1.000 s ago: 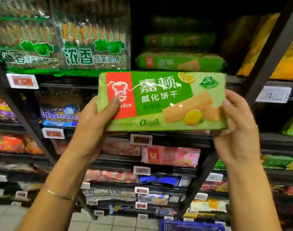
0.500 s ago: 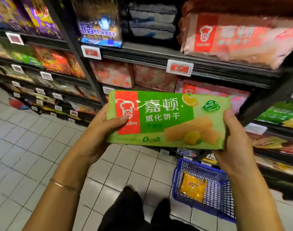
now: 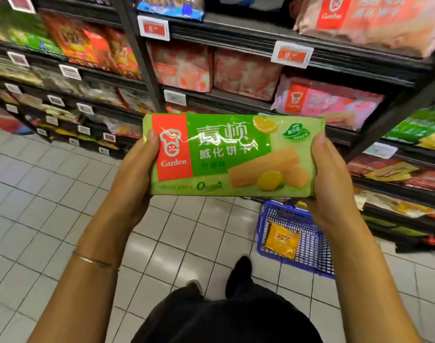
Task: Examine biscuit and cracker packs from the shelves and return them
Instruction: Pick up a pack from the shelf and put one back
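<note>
- Item under examination: a flat, rectangular pack of lemon wafer biscuits in glossy green film (image 3: 232, 154). It is held level in the air with its printed face up, in front of the dark metal shelves (image 3: 236, 97) and above the tiled floor.
- Left grip (image 3: 135, 174): closed on the pack's left short end, thumb on the front face, fingers behind.
- Right grip (image 3: 332, 179): closed on the right short end in the same manner.
- Handling, as judged: light. The film shows glare and is probably slick. The wafers inside are brittle and would likely crack if bent or squeezed.
- Recommended hold: both short ends, or flat support underneath, with light pressure.
- Adjacent: a blue wire basket (image 3: 310, 253) on the floor at the foot of the shelves contains an orange packet (image 3: 282, 240).
- Status: the pack is not yet returned to the shelves.
</note>
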`<state>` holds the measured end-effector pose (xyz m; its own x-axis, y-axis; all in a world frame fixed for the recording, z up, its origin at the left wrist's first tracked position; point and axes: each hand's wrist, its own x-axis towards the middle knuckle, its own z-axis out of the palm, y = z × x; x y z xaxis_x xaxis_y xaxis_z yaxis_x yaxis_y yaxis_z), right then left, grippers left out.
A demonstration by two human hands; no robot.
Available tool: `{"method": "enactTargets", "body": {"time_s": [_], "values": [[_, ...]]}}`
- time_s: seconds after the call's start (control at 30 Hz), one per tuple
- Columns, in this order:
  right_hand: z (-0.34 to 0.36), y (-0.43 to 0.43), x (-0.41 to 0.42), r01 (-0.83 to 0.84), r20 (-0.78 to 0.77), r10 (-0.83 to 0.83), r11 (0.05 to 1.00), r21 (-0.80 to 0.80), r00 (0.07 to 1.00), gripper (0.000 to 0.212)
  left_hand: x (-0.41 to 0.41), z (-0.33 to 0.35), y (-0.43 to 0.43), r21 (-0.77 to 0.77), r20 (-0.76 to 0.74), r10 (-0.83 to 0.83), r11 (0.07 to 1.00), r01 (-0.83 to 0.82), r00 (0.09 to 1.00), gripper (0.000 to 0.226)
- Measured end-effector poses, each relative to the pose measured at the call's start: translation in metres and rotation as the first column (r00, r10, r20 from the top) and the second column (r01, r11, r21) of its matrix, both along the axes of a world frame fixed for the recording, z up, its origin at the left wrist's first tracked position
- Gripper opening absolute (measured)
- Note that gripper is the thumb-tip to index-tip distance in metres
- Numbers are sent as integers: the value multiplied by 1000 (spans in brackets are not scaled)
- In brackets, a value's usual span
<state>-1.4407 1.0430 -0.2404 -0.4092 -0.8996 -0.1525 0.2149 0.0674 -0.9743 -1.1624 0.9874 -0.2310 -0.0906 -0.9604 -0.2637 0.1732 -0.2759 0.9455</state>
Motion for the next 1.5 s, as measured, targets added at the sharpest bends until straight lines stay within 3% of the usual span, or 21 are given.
{"method": "enactTargets", "body": {"time_s": [0.2, 0.33, 0.57, 0.87, 1.07, 1.3, 1.4, 1.5], "values": [[12, 29, 40, -6, 7, 6, 999, 37, 1000, 32, 38, 4, 19, 4, 8, -28, 1000, 28, 1000, 40], [15, 54, 49, 14, 122, -14, 1000, 5, 992, 32, 46, 5, 26, -30, -51, -60, 998, 59, 997, 38], [15, 88, 58, 129, 285, -116, 991, -26, 951, 56, 52, 7, 43, -36, -158, -80, 997, 75, 984, 54], [19, 92, 35, 113, 268, -124, 992, 56, 955, 50, 42, 7, 61, -24, -104, -122, 993, 120, 987, 57], [20, 99, 2, 99, 152, -105, 994, 45, 983, 41, 19, 6, 76, 36, -173, -115, 992, 123, 978, 54], [16, 99, -19, 97, 181, -99, 995, 21, 979, 31, 6, 0, 89, 65, -213, -127, 987, 144, 969, 56], [12, 94, -23, 108, 210, -115, 993, 48, 971, 34, 5, 1, 88, 47, -126, -107, 992, 113, 986, 51], [8, 88, -25, 103, 238, -115, 993, 64, 964, 39, 6, -5, 81, -75, 131, -50, 995, 60, 990, 46]]}}
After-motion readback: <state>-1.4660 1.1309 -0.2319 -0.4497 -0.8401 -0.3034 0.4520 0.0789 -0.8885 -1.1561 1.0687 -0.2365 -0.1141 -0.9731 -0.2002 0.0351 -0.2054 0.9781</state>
